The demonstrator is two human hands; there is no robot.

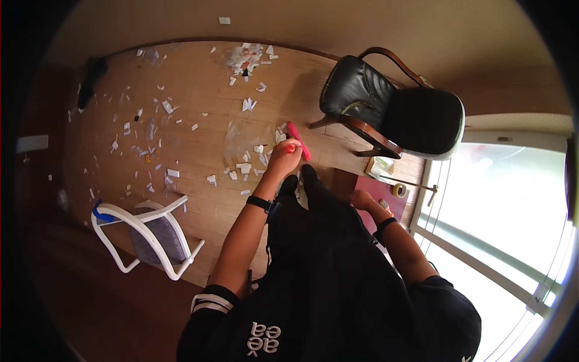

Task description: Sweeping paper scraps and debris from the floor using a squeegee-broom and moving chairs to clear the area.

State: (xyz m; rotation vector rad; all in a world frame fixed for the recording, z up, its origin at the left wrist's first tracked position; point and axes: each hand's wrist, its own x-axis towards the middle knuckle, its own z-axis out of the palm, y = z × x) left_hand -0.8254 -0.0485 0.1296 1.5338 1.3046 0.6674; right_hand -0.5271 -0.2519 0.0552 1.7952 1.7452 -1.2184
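Observation:
My left hand (pixel 284 158) is closed around the end of a red broom handle, seen almost end-on. The broom's pinkish-red head (pixel 298 140) rests on the wooden floor just beyond that hand. White paper scraps (pixel 243 168) lie beside the broom and by my shoes. My right hand (pixel 362 200) hangs at my right side with its fingers curled in, and nothing shows in it. It is nearest to a pink-topped surface (pixel 369 186), which it partly overlaps in view.
A black armchair (pixel 389 105) stands ahead on the right. At the left is a white-framed chair (pixel 142 235). A heap of scraps (pixel 245 58) lies near the far wall, with more litter (pixel 151 130) scattered leftward. A tape roll (pixel 399 190) sits near the bright window (pixel 500 187).

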